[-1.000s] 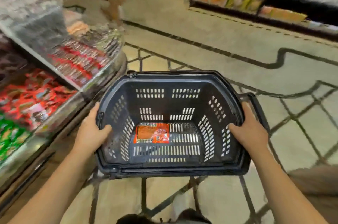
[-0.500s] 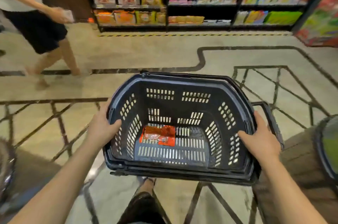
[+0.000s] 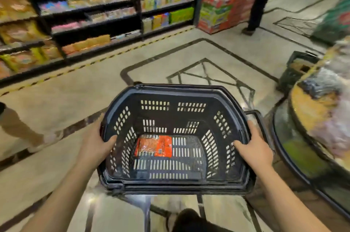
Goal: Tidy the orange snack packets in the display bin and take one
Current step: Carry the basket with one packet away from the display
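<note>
- Flat on the floor of the black slotted plastic shopping basket (image 3: 176,89): one orange foil snack packet (image 3: 154,146), left of the floor's centre, clear of the walls.
- Long axis across the basket, side wall to side wall. Face up, print too blurred to read.
- Nearer the left hand (image 3: 94,143) than the right hand (image 3: 254,149); down and inward from both, well below rim level.
- Left hand clamped on the basket's left rim, thumb hooked over the inside wall, fingers hidden on the outside.
- Right hand clamped on the basket's right rim the same way, thumb inside.
- Hands well apart, the whole basket between them. No free hand.
- Reaching the packet would mean releasing one side; left looks the shorter reach.
- Judging by the packet in the basket: "take one" looks done. No way to confirm the tidying from here.
- Just right of the basket: round glass-walled display bin (image 3: 287,137), heaped with blurred packets, some yellow-orange. Cannot tell whether this is the task's bin.
- Beyond the basket's far right corner: dark green floor basket (image 3: 295,72).
- Beyond the basket's far left: black shelf racks (image 3: 139,13) full of snack bags.
- Left of the basket: passer-by's leg (image 3: 19,129).
</note>
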